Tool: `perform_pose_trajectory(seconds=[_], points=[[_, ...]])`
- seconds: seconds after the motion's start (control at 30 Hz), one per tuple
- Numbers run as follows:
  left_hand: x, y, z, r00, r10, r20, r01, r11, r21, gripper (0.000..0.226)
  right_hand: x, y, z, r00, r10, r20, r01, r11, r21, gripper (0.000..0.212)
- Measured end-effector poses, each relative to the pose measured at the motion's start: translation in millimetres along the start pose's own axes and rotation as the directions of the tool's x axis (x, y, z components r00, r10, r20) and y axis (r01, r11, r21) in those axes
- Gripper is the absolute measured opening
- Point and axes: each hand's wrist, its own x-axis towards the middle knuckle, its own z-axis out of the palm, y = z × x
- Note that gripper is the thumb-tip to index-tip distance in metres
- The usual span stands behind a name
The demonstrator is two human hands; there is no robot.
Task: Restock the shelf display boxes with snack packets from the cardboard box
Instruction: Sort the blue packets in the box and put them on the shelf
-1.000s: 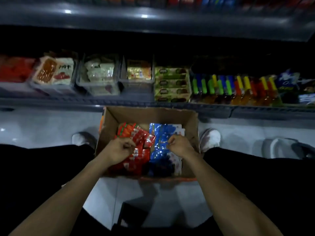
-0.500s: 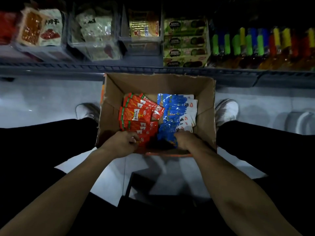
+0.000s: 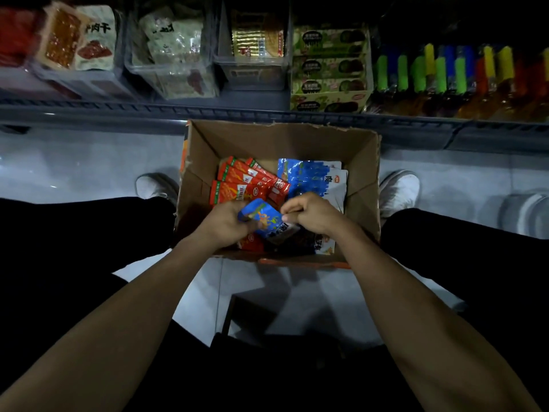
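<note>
An open cardboard box (image 3: 361,173) stands on the floor between my feet. Inside it, red snack packets (image 3: 237,185) lie on the left and blue-and-white packets (image 3: 312,176) on the right. My left hand (image 3: 222,223) grips a small stack of blue packets (image 3: 264,220) over the box's near side. My right hand (image 3: 312,214) has curled fingers pinching the right edge of that same stack. Clear display boxes (image 3: 252,72) with snacks sit on the low shelf behind the box.
The shelf rail (image 3: 118,110) runs across just behind the box. A green carton of snacks (image 3: 329,69) and rows of coloured bottles (image 3: 445,75) fill the shelf's right side. My white shoes (image 3: 399,188) flank the box on pale floor tiles.
Both hands rose from the box's near edge, bringing up a stack of blue packets now held between them. The view tilted downward since the earliest frame.
</note>
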Motion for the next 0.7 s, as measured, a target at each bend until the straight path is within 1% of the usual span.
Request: perform_pose_trajectory(seconds=[0.03,0.07,0.1,0.13,0.2,0.27,0.3,0.37,0.43,0.57,0.63,0.7], points=[[0.4,1.2,1.4,1.000,-0.017,-0.018,0.017,1.000,0.001,0.021,0.7,-2.2,-0.1,1.000,-0.003,-0.004,0.003,1.000,0.031,0.019],[0.1,0.9,1.6,0.998,-0.032,-0.047,0.033,0.999,0.023,0.017,2.2,-0.8,0.6,1.000,0.001,-0.024,0.000,0.999,0.052,0.016],[-0.8,-1.1,1.2,0.995,-0.045,-0.084,0.049,0.997,0.052,0.018,3.6,3.2,1.4,0.998,0.012,-0.055,-0.009,0.998,0.054,0.013],[-2.0,-4.3,0.3,0.990,-0.058,-0.126,0.068,0.995,0.075,0.022,6.1,11.5,2.8,0.995,0.037,-0.088,-0.036,0.999,0.015,0.013],[-4.7,-11.8,-3.2,0.976,-0.096,-0.197,0.113,0.990,0.082,0.028,10.4,34.6,6.2,0.986,0.127,-0.111,-0.145,0.973,-0.177,0.020],[-6.7,-18.7,-6.2,0.961,-0.140,-0.239,0.159,0.985,0.062,0.025,12.4,59.2,10.0,0.970,0.234,-0.060,-0.240,0.914,-0.326,0.034],[-7.7,-21.0,-7.5,0.955,-0.154,-0.252,0.174,0.983,0.056,0.025,12.5,67.2,11.8,0.964,0.263,-0.035,-0.257,0.890,-0.378,0.041],[-8.6,-23.8,-8.5,0.945,-0.165,-0.282,0.185,0.981,0.048,0.024,14.5,75.0,14.6,0.964,0.264,-0.018,-0.242,0.854,-0.460,0.047],[-8.9,-23.1,-9.5,0.938,-0.165,-0.304,0.187,0.981,0.044,0.020,16.0,75.0,17.6,0.966,0.259,-0.023,-0.234,0.826,-0.513,0.048],[-8.4,-22.6,-11.4,0.935,-0.187,-0.300,0.203,0.979,0.023,0.021,18.1,78.5,22.7,0.963,0.268,-0.016,-0.209,0.711,-0.672,0.053],[-8.2,-23.8,-12.9,0.928,-0.200,-0.313,0.212,0.977,0.002,0.023,18.1,78.2,24.3,0.961,0.275,-0.013,-0.205,0.684,-0.700,0.046],[-8.0,-23.7,-14.4,0.926,-0.214,-0.312,0.210,0.977,-0.046,0.024,17.2,76.4,25.7,0.960,0.280,-0.023,-0.217,0.686,-0.694,0.036]])
